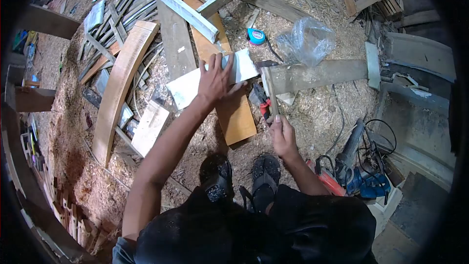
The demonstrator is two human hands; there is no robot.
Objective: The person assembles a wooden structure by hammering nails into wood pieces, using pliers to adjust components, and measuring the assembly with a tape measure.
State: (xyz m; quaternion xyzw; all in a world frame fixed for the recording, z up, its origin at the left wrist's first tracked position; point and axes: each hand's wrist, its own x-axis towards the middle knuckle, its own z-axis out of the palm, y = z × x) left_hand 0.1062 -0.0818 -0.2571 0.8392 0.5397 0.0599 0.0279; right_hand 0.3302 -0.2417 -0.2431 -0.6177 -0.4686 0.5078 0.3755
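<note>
My left hand [215, 79] lies with fingers spread on a white-faced board [242, 67], pressing it from above. That board rests across an orange-brown plank [235, 120] on the ground. In my right hand [283, 138] is a hammer [271, 90], gripped low on its pale wooden handle, with its dark head pointing away from me near the board's right end. A red-handled tool [264, 109] lies just left of the handle, partly hidden. Beyond the board sits a teal tape measure [255, 36].
A clear plastic bag [308, 40] and a grey plank [320, 76] lie to the right. Power tools with cords, one of them blue [373, 185], are at lower right. Left stands a curved wooden piece [124, 85] near piled strips. Nailed white pieces [188, 15] lie ahead; wood shavings cover the ground.
</note>
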